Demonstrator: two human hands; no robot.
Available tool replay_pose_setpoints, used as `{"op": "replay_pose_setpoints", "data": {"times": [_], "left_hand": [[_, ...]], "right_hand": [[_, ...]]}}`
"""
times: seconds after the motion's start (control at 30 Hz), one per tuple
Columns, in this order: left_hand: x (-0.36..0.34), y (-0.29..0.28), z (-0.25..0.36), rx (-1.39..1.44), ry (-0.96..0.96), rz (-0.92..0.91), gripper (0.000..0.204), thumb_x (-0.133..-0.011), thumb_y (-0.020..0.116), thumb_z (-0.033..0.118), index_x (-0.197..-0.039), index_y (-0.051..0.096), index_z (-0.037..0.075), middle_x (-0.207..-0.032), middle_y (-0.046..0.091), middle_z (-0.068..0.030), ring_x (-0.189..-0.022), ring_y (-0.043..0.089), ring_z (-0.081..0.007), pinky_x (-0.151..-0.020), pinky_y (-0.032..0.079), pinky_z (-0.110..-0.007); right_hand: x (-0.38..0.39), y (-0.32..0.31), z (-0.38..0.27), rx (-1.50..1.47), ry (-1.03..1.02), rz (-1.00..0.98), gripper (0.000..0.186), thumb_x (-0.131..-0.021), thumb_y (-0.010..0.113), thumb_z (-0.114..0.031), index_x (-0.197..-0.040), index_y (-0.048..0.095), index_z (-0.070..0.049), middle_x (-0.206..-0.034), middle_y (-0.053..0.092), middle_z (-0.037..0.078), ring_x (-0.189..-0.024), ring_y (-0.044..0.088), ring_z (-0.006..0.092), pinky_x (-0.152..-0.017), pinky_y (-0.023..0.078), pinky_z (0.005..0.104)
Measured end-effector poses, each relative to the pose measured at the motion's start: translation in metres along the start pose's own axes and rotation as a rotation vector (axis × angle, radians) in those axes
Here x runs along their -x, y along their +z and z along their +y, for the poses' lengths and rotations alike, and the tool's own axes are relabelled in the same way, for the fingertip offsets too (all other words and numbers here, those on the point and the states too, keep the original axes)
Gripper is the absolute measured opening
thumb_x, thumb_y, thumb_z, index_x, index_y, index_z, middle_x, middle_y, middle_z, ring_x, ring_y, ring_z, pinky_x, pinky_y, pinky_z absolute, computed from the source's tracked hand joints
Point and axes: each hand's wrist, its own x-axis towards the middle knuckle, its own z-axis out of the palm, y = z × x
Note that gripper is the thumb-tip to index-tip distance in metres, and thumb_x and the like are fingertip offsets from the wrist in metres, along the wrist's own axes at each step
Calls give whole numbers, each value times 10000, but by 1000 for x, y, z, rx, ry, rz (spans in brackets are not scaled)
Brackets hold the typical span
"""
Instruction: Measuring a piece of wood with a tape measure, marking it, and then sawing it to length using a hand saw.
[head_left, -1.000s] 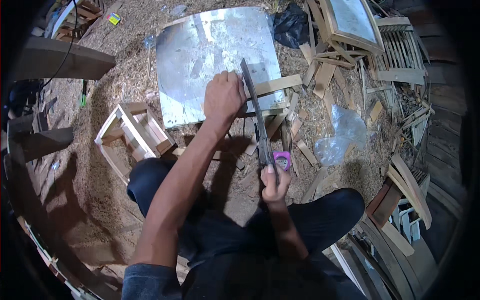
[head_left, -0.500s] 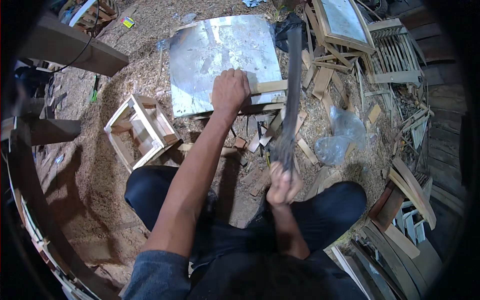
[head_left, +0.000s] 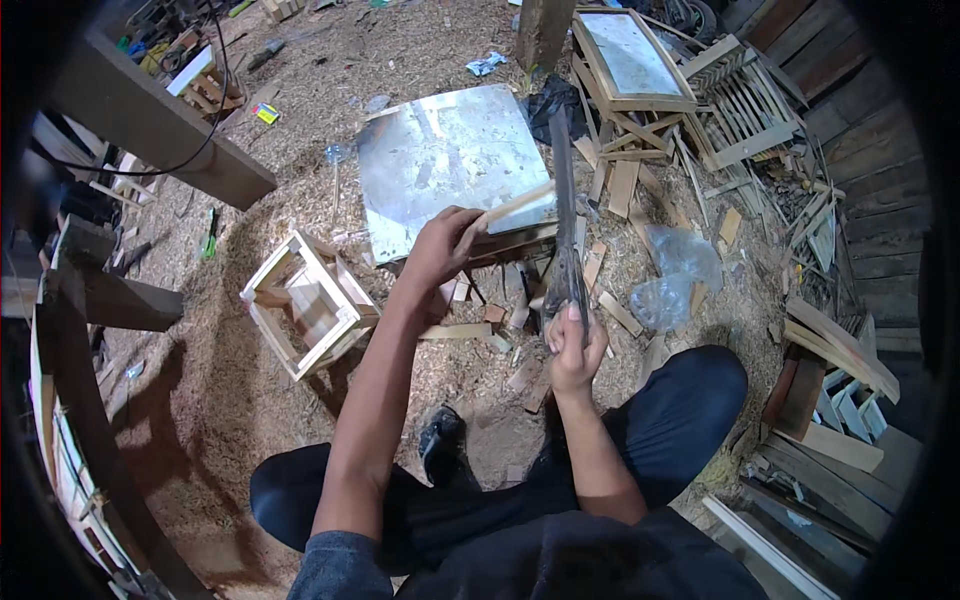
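My left hand [head_left: 447, 243] grips one end of a pale wooden strip [head_left: 517, 206] at the near edge of a low, metal-topped work table [head_left: 440, 145]. The strip slants up to the right across the table's corner. In my right hand [head_left: 577, 350] is a handsaw [head_left: 566, 200], fingers wrapped round its handle. Its long dark blade points away from me, just past the strip's right end; whether the two touch I cannot tell. Small wood offcuts [head_left: 525, 378] lie below the table's near edge.
A small wooden frame [head_left: 310, 305] stands left of my arm. Wooden posts [head_left: 160, 125] rise at the left. Stacked wooden frames [head_left: 640, 65] fill the far right, and clear plastic bags [head_left: 675, 275] lie before them. Boards [head_left: 840, 350] lean at the near right. Sawdust covers the floor.
My left hand has drawn nearer and turned, and the strip has gone from nearly level on the table to slanted. The blurred saw is now sharper. The whole view has shifted.
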Motion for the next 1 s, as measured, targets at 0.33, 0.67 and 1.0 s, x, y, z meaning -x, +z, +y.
{"op": "replay_pose_setpoints", "data": {"times": [0.33, 0.67, 1.0], "left_hand": [[-1, -36, 17, -8, -50, 48, 268, -905, 704, 215, -1090, 710, 21, -956, 672, -138, -827, 647, -280, -775, 511, -372], [-1, 2, -30, -301, 35, 108, 281, -806, 766, 276, -1044, 739, 127, -1039, 663, -88, -1036, 589, -300, -884, 442, -427], [1, 0, -37, -228, 108, 114, 312, -842, 737, 259, -1089, 691, 74, -1051, 641, -105, -1007, 575, -322, -886, 444, -427]], "right_hand": [[21, 25, -5, 137, -143, -179, 363, -1024, 468, -226, -700, 449, -64, -596, 419, -6, -523, 367, 77, -502, 297, 261], [-25, 35, 62, 405, -1, -87, 361, -985, 550, -285, -740, 573, -21, -618, 559, 29, -553, 548, 126, -518, 417, 303], [-35, 38, 78, 311, 16, -119, 380, -987, 537, -252, -678, 538, -32, -544, 477, -3, -480, 465, 105, -507, 373, 288]]}}
